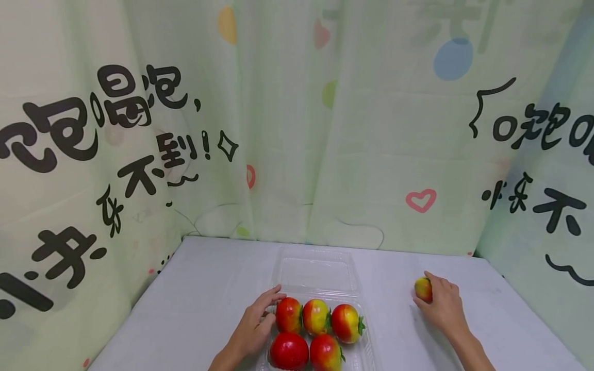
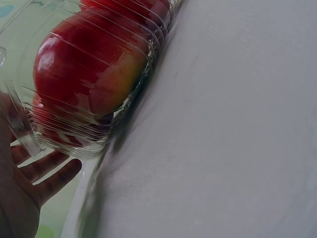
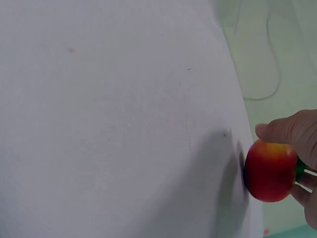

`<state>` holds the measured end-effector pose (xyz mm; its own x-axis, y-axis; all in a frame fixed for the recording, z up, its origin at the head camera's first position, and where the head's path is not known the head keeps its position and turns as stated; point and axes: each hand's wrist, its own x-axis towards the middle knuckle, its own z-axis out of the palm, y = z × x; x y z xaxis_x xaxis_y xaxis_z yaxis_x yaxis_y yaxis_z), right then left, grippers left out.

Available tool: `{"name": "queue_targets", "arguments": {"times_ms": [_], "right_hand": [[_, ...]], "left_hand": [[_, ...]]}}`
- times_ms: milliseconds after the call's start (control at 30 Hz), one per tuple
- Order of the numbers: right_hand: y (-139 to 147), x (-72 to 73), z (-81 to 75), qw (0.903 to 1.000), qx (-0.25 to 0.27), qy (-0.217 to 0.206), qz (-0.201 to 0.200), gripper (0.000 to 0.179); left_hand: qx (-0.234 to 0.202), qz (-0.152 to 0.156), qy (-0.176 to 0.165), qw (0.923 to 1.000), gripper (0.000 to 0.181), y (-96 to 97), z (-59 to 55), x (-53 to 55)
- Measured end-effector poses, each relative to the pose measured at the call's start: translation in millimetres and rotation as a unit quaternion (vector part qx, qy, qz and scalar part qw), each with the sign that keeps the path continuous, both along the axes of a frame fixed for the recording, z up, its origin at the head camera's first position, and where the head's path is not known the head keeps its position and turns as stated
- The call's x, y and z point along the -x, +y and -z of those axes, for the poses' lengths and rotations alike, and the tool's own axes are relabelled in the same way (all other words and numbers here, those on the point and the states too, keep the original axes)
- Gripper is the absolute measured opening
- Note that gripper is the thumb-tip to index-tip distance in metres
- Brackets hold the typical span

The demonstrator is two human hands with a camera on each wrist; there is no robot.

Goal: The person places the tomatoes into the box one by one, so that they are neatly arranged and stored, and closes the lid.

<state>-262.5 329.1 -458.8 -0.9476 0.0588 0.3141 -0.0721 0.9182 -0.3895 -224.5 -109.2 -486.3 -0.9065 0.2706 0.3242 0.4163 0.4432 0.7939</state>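
Observation:
On the right part of the table, my right hand (image 1: 443, 303) grips a red-and-yellow fruit (image 1: 424, 289) between thumb and fingers. In the right wrist view this fruit (image 3: 270, 171) shows a green leafy top, partly covered by the hand. A clear plastic box (image 1: 366, 337) stands near the table's front with its lid folded back. Inside it are several similar fruits, among them a plain red one (image 1: 289, 351). My left hand (image 1: 254, 323) touches the box's left side. Its fingers look spread and fairly straight along the plastic wall in the left wrist view (image 2: 47, 173).
The transparent lid (image 1: 317, 273) lies flat behind the box. A white cloth covers the table (image 1: 209, 288). Pale green curtains (image 1: 287, 129) with black printed characters hang along its back and both sides.

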Motion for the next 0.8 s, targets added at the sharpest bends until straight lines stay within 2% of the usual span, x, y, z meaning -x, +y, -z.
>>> {"name": "queue_targets", "arguments": {"times_ms": [300, 567, 800], "right_hand": [[8.6, 0.4, 5.3, 0.9973, 0.016, -0.031, 0.064, 0.070], [9.6, 2.0, 8.5, 0.9957, 0.022, -0.019, 0.088, 0.067], [8.7, 2.7, 11.7, 0.9953, 0.029, 0.002, 0.093, 0.065]], "left_hand": [[0.000, 0.000, 0.002, 1.0000, 0.047, 0.4, -0.1, 0.1], [-0.001, 0.002, 0.000, 1.0000, 0.047, -0.7, 2.4, 1.1], [-0.001, 0.003, -0.001, 1.0000, 0.047, -0.5, 2.3, 1.6]]}}
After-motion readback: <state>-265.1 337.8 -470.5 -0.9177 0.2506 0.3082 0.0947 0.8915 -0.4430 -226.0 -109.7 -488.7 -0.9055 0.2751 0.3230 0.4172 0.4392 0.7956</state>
